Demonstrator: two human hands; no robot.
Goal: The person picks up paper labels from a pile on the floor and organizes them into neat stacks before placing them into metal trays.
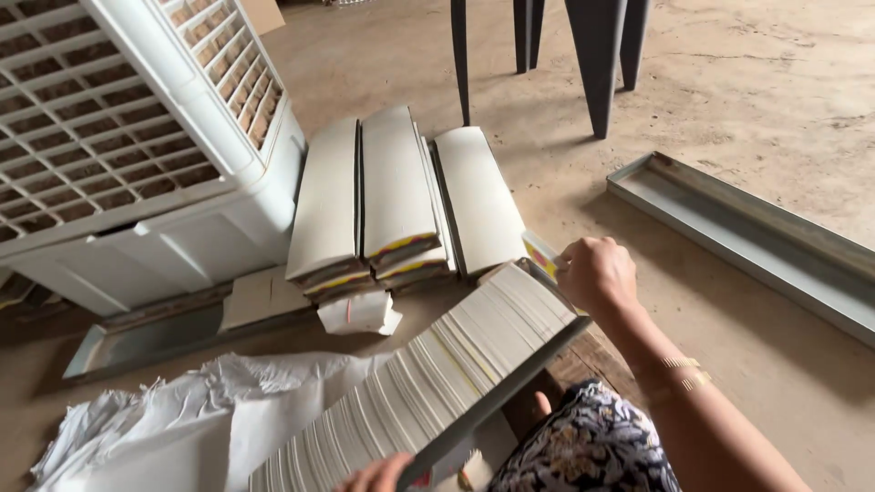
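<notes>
A long row of thin white cards stands on edge in a narrow grey metal tray that slants across my lap. My right hand is closed at the far end of the row, pinching a card with a yellow and red edge. My left hand grips the near end of the tray at the bottom of the view; only its fingers show. Beyond the tray, three stacked bundles of the same white cards lie side by side on the floor.
A large white air cooler with a slatted grille stands at left. Crumpled white paper lies at the lower left. A small folded paper packet sits by the bundles. An empty grey metal tray lies at right. Dark chair legs stand behind.
</notes>
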